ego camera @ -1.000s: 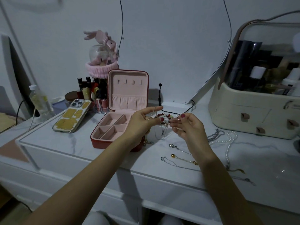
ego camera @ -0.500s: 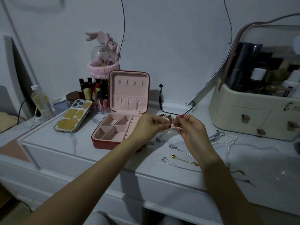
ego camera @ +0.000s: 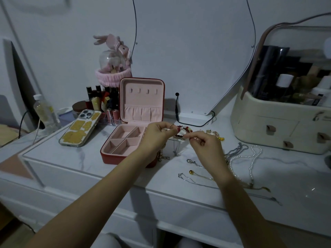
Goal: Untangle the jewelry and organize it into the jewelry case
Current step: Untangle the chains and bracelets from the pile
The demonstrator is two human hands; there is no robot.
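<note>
Fingers of the left hand (ego camera: 157, 136) are curled, with thumb and forefinger pinching one end of a thin silver chain (ego camera: 176, 145); fingers of the right hand (ego camera: 206, 147) are likewise curled and pinch the other end. The chain is held above the table top (ego camera: 71, 154), just right of the jewelry case (ego camera: 125, 140), and its slack hangs down between the two hands in a loop. The span between the pinches runs roughly left to right across the view. Whether a knot remains in the loop cannot be told. The left hand is judged the nearer to the case, so a transfer would most readily go leftward from that side.

Behind the hands a cluster of beaded bracelets (ego camera: 185, 130) is noted on the table. To the right a pearl strand (ego camera: 254, 158) and a grey chain (ego camera: 236, 152) lie close together, possibly overlapped. Nearer the front edge, a pendant necklace (ego camera: 190, 161) and a gold-tipped chain (ego camera: 192, 171) lie apart from each other.

The case is open, lid upright. Its four visible tray compartments hold nothing; the lid hooks and pocket carry nothing. The right portion of the tray is hidden by the left hand. A gold chain (ego camera: 162, 156) lies at its front right corner. A cosmetics organizer (ego camera: 279, 129) at the far right holds bottles.
</note>
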